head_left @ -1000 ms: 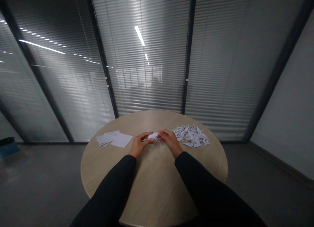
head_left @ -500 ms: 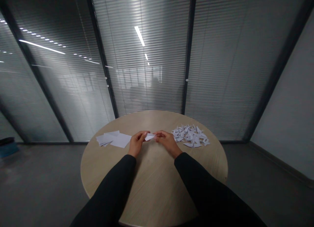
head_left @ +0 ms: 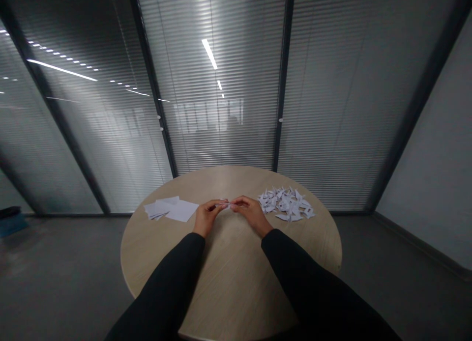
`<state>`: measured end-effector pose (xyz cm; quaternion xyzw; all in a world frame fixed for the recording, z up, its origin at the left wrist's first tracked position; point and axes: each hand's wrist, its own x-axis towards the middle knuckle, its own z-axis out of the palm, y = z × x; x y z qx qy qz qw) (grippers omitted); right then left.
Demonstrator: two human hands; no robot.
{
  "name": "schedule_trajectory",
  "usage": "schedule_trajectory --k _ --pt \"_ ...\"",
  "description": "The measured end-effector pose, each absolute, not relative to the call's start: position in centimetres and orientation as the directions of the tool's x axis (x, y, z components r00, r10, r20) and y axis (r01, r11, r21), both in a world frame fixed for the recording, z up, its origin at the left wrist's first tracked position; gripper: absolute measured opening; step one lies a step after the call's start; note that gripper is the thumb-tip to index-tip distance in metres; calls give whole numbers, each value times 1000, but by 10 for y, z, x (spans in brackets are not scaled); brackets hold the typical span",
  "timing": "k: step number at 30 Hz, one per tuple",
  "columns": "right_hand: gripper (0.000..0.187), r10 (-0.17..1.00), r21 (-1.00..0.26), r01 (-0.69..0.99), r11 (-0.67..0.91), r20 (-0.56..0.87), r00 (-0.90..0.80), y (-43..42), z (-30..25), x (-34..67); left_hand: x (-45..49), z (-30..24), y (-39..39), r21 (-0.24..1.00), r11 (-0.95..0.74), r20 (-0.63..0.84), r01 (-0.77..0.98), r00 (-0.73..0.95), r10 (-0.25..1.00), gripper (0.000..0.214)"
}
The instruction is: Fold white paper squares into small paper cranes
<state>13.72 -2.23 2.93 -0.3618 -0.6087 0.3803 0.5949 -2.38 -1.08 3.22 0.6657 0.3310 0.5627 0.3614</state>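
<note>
A small folded white paper piece (head_left: 225, 204) is pinched between my two hands above the round wooden table (head_left: 228, 272). My left hand (head_left: 206, 217) grips its left end with closed fingers. My right hand (head_left: 251, 214) grips its right end, fingers also closed. The paper now shows only as a thin edge. Both arms wear black sleeves.
A stack of flat white paper sheets (head_left: 171, 209) lies on the table left of my hands. A pile of several folded white paper pieces (head_left: 286, 203) lies to the right. Glass partitions with blinds stand behind the table; grey floor surrounds it.
The paper piece has been flattened between my fingers, from a broad white shape to a thin sliver. My hands have stayed in nearly the same place.
</note>
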Motion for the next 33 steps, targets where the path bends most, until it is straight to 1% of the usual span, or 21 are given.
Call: schedule_trajectory --k 7,11,13,16,18,20,22,27,28,30,32,33 --pt "28 913 -910 -83 407 405 39 -22 32 135 -21 36 -14 859 -512 510 -6 100 855 21" --pt "28 920 -915 -93 393 392 28 -24 32 135 -22 35 -14 873 -488 485 10 84 870 25" --pt "28 921 -915 -105 388 390 11 -23 31 135 -22 36 -15 883 -469 469 -23 87 879 33" --pt "31 920 -912 -133 388 391 5 -21 28 135 -22 38 -16 890 -440 453 -123 105 885 54" --pt "33 921 -912 -139 386 388 8 -19 26 136 -22 39 -17 894 -427 442 -139 112 890 63" --pt "34 922 -917 -110 383 386 -5 -17 24 137 -22 38 -17 896 -428 441 -121 119 890 64" --pt "33 916 -917 -36 396 398 -46 -15 21 139 -22 36 -16 891 -445 454 -93 142 879 64" --pt "19 896 -873 208 441 414 -164 -12 14 141 -21 33 -16 885 -461 466 -69 184 866 67" --pt "18 895 -863 242 443 412 -170 -12 14 141 -20 34 -16 890 -451 455 -70 188 870 65" --pt "17 899 -854 283 437 403 -171 -12 13 140 -20 34 -17 903 -425 429 -67 193 882 51" --pt "18 906 -862 283 422 385 -178 -13 13 140 -19 35 -17 916 -396 402 -71 192 895 38" --pt "19 909 -869 274 412 372 -185 -14 14 139 -19 35 -16 922 -380 388 -77 188 902 36"
